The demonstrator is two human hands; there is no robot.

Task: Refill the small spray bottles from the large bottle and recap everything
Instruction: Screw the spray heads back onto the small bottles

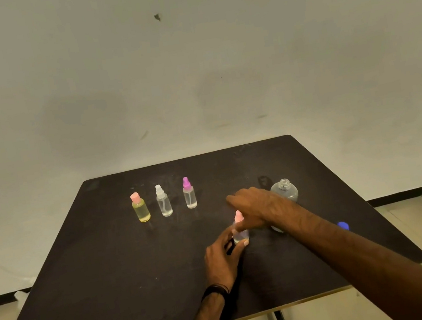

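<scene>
**Small bottle at mid-desk, cap being seated**

Presently a small spray bottle (241, 234) with a pink spray cap (238, 216) is held upright near the middle of the desk (113, 286), a little toward the right edge. Its clear body is pinched by the left hand (221, 260), fingers curled round it. The right hand (255, 205) is laid over the cap; whether the cap is actually pinched cannot be told, since most fingers are extended.

Handling, as judged: light, stiff, smooth plastic, easily tipped, probably slippery if wet. The body is best held low while the cap is turned from above.

The large bottle (284, 189) is seen uncapped just behind the right hand, toward the far right corner, and could be knocked by the forearm. A blue cap (343, 225) is noted near the right edge. Three other small bottles (164, 204) are lined up toward the far left, well apart. Open room is left along the near edge.
</scene>
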